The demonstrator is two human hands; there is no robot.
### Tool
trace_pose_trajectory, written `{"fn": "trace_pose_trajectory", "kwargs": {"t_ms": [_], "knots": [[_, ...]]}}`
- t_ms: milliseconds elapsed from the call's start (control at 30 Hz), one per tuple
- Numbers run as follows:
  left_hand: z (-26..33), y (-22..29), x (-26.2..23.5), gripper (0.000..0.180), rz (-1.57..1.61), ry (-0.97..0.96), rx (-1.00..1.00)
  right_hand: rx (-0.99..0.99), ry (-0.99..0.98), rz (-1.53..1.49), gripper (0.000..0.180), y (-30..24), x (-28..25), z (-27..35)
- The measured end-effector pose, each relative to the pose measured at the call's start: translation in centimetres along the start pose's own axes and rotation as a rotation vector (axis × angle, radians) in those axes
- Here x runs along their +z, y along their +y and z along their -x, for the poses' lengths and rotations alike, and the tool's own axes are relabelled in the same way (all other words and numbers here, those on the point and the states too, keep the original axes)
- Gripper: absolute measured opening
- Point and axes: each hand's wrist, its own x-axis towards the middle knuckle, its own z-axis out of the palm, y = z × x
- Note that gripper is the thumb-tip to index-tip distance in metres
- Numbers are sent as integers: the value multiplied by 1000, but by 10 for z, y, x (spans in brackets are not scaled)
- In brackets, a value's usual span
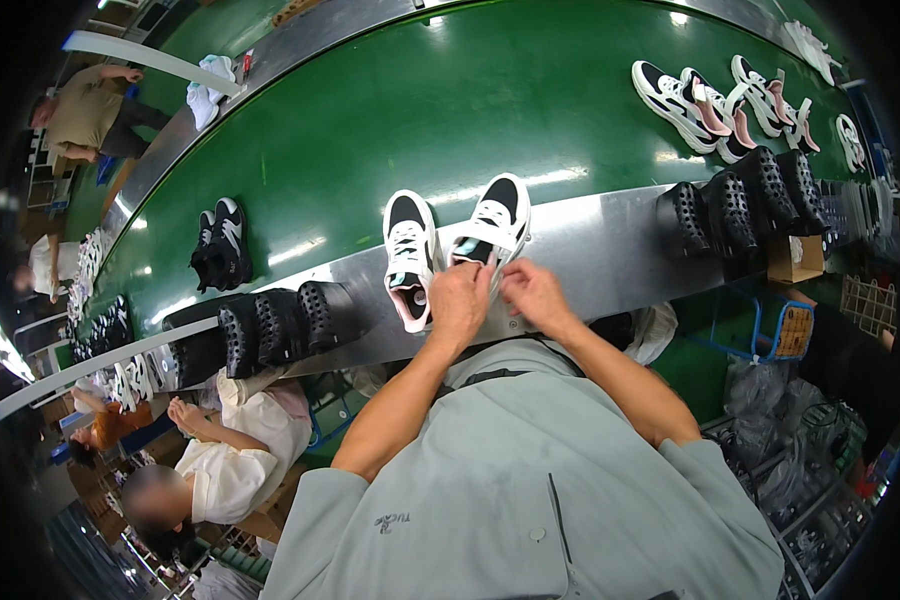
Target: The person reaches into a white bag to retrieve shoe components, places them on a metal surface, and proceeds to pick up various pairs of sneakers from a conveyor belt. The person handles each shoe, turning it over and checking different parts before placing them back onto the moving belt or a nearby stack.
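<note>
Dark lettering (393, 522) marks the grey shirt (500, 450). The left hand (458, 302) partly hides 1 black-and-white sneaker (497, 212), right hand (534, 294) curled alongside; their grip I cannot tell.

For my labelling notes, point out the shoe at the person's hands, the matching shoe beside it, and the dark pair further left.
Handled shoe (489, 234), head view: white band across the upper.
Matching shoe (407, 246), head view: the laced upper.
Dark pair (232, 244), head view: right-hand shoe's upper.
</note>
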Motion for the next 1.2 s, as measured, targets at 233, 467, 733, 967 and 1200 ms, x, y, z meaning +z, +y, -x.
{"fn": "trace_pose_trajectory", "kwargs": {"t_ms": [233, 467, 733, 967, 1200], "knots": [[-8, 4, -18, 36, 292, -115, -243, 195, -5, -234, 31, -105, -18, -36], [11, 8, 0, 39, 314, 5, -279, 368, -163, -200, 20, -75, -37, -33], [11, 14, -10, 34, 427, -117, -397, 441, -209, -432, 18, -57, -53, -24], [2, 13, -17, 32, 401, -98, -438, 423, -241, -442, 19, -68, -41, -25], [8, -1, -13, 30, 445, -115, -431, 423, -218, -523, 17, -48, -41, -28]]}}
